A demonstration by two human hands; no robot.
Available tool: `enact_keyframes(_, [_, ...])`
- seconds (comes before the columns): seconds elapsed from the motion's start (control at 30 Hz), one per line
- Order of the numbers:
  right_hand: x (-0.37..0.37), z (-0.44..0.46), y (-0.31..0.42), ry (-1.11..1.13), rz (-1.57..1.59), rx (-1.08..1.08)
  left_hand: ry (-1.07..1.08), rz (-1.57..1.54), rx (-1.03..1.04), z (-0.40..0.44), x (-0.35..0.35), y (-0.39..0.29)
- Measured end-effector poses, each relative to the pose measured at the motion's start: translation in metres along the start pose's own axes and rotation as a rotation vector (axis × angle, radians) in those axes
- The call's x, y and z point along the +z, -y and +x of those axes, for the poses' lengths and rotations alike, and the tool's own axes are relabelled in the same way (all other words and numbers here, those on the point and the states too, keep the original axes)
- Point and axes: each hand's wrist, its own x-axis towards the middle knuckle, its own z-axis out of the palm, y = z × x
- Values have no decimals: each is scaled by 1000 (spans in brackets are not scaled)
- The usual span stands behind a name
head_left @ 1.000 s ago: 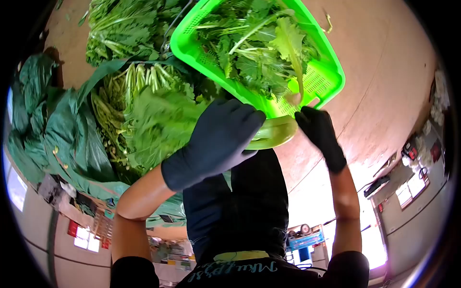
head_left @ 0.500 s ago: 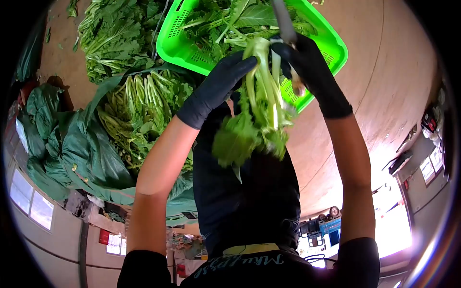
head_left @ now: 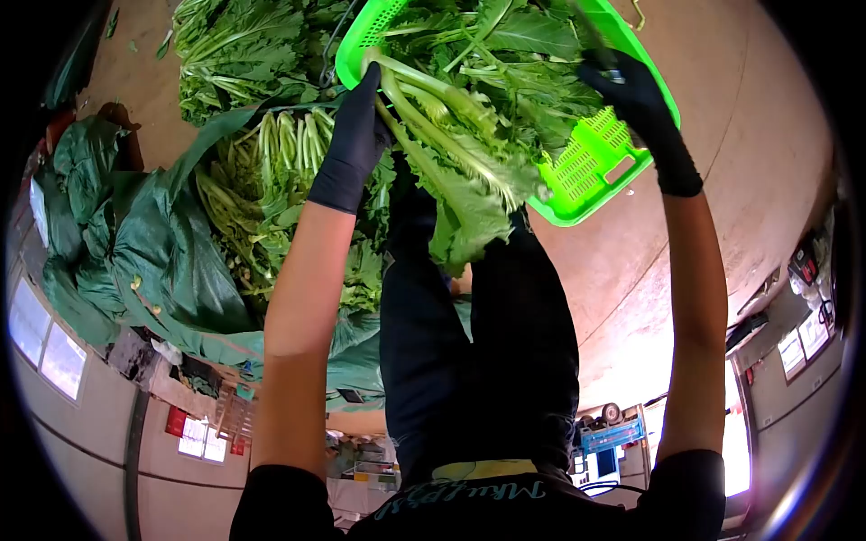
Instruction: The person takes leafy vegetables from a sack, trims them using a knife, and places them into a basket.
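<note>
Crinkled, pale-ribbed greens are gripped at their smooth stalk end by the gloved left hand, partly over the slotted plastic basket; a blurred blade, probably a knife, is clasped by the right hand.

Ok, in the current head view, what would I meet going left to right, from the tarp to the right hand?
Green tarp, pale-stalked leafy greens, gloved left hand, held leafy stalks, gloved right hand.
</note>
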Motion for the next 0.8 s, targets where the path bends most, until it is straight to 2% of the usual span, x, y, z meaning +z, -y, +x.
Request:
enact_keyframes(0.03, [13, 2, 20, 122, 130, 126, 14, 11, -8, -2, 1, 2])
enact_keyframes(0.07, [38, 1, 32, 125, 265, -25, 30, 21, -17, -4, 5, 5])
enact_keyframes(0.1, [59, 5, 39, 159, 169, -247, 48, 30, -25, -5, 9, 9])
enact_keyframes(0.13, [75, 9, 48, 182, 92, -353, 85, 64, -20, -4, 9, 13])
enact_keyframes(0.17, [85, 13, 66, 203, 10, -348, 66, 108, -32, -17, 22, 10])
enact_keyframes(0.3, [92, 26, 78, 308, -62, -320, 201, 256, 67, -29, 30, 12])
enact_keyframes(0.33, [92, 24, 71, 284, 14, -339, 224, 330, 59, -33, 27, 10])
enact_keyframes(0.37, [86, 23, 69, 352, 70, -366, 249, 404, 52, -37, 26, 7])
enact_keyframes(0.43, [67, 18, 68, 426, -23, -383, 317, 501, 7, -48, 27, 0])
enact_keyframes(0.5, [43, 11, 66, 527, 74, -334, 426, 515, -50, -45, 19, 5])
enact_keyframes(0.53, [34, 10, 75, 586, -125, -319, 521, 458, -83, -44, 15, 6])
enact_keyframes(0.57, [32, 7, 68, 523, -127, -322, 617, 400, -118, -44, 12, 5])
enact_keyframes(0.6, [30, 2, 53, 459, -130, -323, 429, 468, -63, -52, 10, 1])
enact_keyframes(0.63, [26, -2, 48, 393, -134, -325, 530, 285, -9, -47, -5, 3])
enact_keyframes(0.67, [16, -6, 47, 408, 9, -169, 466, 250, 15, -36, -28, 1])
enact_keyframes(0.7, [9, -6, 30, 330, -58, -101, 402, 216, 40, -27, -45, -4])
enact_keyframes(0.77, [0, -14, -2, 133, -381, -185, 265, 27, 269, -46, -41, -22])
enact_keyframes(0.8, [-1, -19, -24, 46, -469, -189, 182, -113, 171, -42, -53, -29])
